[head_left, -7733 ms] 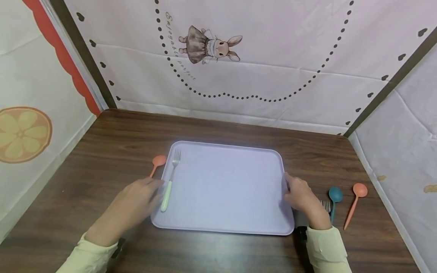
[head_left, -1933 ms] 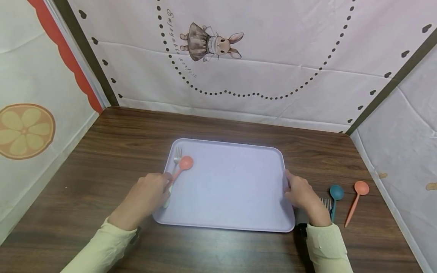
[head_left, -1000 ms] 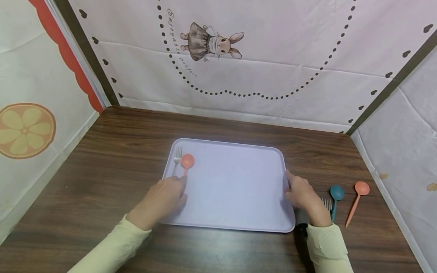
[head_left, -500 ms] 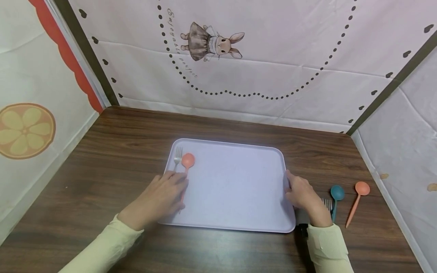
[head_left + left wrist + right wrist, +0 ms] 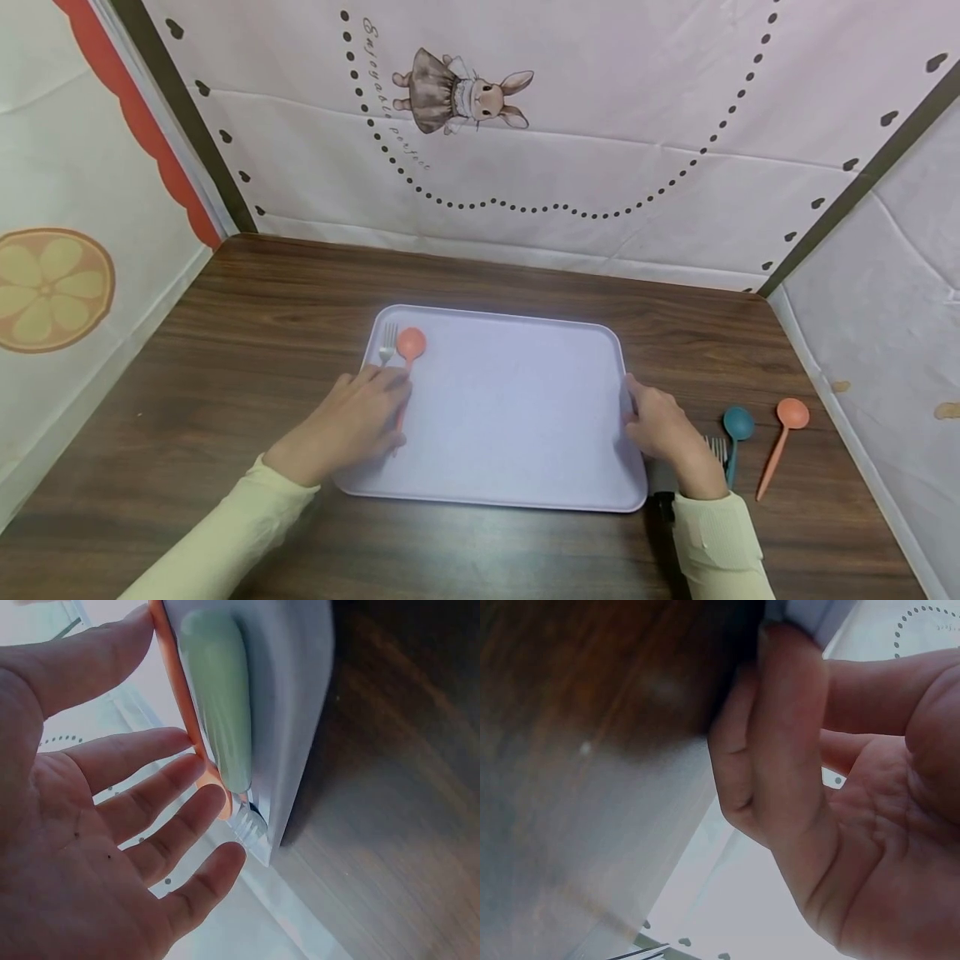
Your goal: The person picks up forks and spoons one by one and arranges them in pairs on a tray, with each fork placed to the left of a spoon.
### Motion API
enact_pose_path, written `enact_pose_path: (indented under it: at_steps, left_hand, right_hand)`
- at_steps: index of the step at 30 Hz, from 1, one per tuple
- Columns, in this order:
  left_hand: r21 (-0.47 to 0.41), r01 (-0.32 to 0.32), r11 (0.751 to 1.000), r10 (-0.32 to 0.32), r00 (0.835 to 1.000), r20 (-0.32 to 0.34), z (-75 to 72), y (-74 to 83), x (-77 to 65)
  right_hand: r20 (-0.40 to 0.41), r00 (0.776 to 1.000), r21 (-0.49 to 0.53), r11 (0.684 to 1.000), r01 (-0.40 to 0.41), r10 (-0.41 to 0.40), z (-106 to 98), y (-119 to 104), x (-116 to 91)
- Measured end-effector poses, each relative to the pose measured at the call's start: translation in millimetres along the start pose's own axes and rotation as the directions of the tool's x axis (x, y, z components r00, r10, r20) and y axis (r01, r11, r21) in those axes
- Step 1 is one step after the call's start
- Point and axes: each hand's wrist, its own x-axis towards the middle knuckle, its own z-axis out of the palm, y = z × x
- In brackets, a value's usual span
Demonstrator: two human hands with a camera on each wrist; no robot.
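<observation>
Seemingly partway: a fork (image 5: 387, 342) and orange spoon (image 5: 411, 342) lie on the tray (image 5: 510, 417) — a teal spoon (image 5: 738, 423), second fork (image 5: 717, 449) and coral spoon (image 5: 792, 413) sit beyond its right. My left hand (image 5: 348, 423), fingers spread, touches the orange spoon; my right hand (image 5: 663, 429) grips the tray's edge.

a thin orange spoon (image 5: 411, 342), round at the top, lies beside a green-handled metal fork (image 5: 387, 342) on the left side of a flat light-purple tray (image 5: 517, 408).

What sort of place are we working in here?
Likely a makeshift tabletop booth: a wood-grain table bordered on three visible sides by creased sheets, one printed with a rabbit, with a pale lilac tray on it.
</observation>
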Motion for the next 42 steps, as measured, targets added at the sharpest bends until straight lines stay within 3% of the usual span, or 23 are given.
enact_pose_path:
  at_steps: [5, 11, 14, 17, 19, 28, 42]
  left_hand:
    - [-0.004, 0.009, 1.0, -0.009, 1.0, 0.014, -2.2, -1.9, 3.3]
    - [-0.092, 0.053, 0.994, -0.053, 0.999, 0.005, -1.1, -2.8, 4.2]
    - [-0.133, 0.025, 0.991, -0.037, 0.996, -0.083, 2.1, -5.6, 4.7]
    - [-0.141, -0.023, 0.99, -0.005, 0.98, -0.197, 4.3, -9.4, 4.6]
    - [-0.144, -0.022, 0.989, -0.012, 0.973, -0.232, 5.0, -11.5, 3.5]
    - [-0.183, 0.11, 0.977, -0.142, 0.975, -0.171, 5.6, -14.7, -0.5]
    - [-0.266, 0.25, 0.931, -0.285, 0.953, -0.102, 3.6, -20.9, -2.7]
  right_hand:
    - [0.0, 1.0, 0.007, 1.0, -0.005, 0.005, 0, 0, 0]
    - [-0.002, 1.0, 0.012, 1.0, 0.0, 0.0, -1, 0, 0]
    - [-0.006, 1.0, 0.006, 1.0, 0.005, -0.005, 0, 0, -1]
    - [-0.008, 1.0, 0.002, 1.0, 0.011, -0.01, 0, 0, -1]
    - [-0.01, 1.0, 0.0, 1.0, 0.015, -0.015, 0, 0, -1]
    - [-0.01, 1.0, -0.003, 1.0, 0.016, -0.016, 0, 0, -1]
    - [0.012, 1.0, 0.017, 1.0, -0.011, 0.011, -1, -1, -2]
